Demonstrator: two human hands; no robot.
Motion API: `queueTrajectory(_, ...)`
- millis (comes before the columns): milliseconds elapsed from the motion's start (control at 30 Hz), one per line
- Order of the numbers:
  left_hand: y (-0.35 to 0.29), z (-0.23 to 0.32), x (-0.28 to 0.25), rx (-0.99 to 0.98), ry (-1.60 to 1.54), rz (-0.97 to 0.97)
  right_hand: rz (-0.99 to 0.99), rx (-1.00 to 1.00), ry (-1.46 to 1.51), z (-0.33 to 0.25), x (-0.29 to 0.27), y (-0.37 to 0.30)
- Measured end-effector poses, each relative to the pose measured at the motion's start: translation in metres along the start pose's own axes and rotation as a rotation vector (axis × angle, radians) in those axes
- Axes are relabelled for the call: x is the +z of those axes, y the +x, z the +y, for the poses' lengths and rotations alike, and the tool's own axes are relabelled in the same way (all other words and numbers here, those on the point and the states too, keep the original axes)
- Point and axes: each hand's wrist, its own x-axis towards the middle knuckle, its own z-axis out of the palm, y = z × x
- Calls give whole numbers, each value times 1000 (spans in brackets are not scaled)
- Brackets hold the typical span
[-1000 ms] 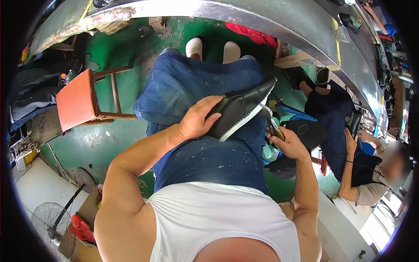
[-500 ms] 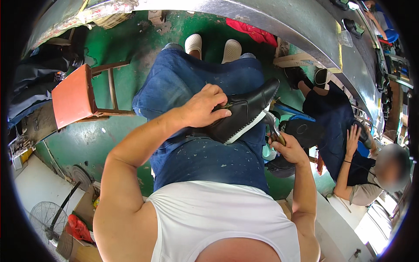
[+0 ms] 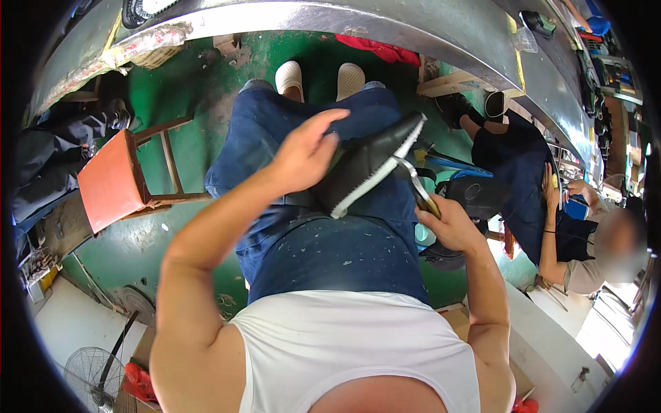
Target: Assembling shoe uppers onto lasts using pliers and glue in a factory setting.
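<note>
There are two white clogs (image 3: 350, 81), one curved tool (image 3: 416, 183), one fan (image 3: 91, 375).

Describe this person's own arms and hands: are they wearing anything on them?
Left arm and right arm are bare, coming out of a white sleeveless top. Left hand and right hand are gloveless. No watch or bracelet shows; motion blur hides finer details.

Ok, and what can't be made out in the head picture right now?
- Black shoe: in the head view, its opening is hidden behind the left hand.
- Left hand: blurred in the head view, so whether it touches the shoe can't be told.
- Metal tool: in the head view, the right hand covers its handle end.
- Fan: cut off by the head view's lower edge.
</note>
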Motion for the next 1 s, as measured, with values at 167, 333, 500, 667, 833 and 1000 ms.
queueTrajectory(167,55,-60,74,-142,-37,-55,122,-58,-289,-29,0,28)
queueTrajectory(333,33,-76,92,-290,-259,110,-48,-68,-448,-51,-15,46)
queueTrajectory(500,10,-75,86,-348,-380,154,-364,26,-581,-83,-29,83)
queueTrajectory(667,-1,-54,71,-512,-957,127,-74,-295,-423,-31,12,104)
queueTrajectory(833,16,-49,63,-473,-734,147,144,-189,-8,-5,60,98)
queueTrajectory(1000,25,-53,61,-529,-718,163,-176,144,246,-31,25,95)
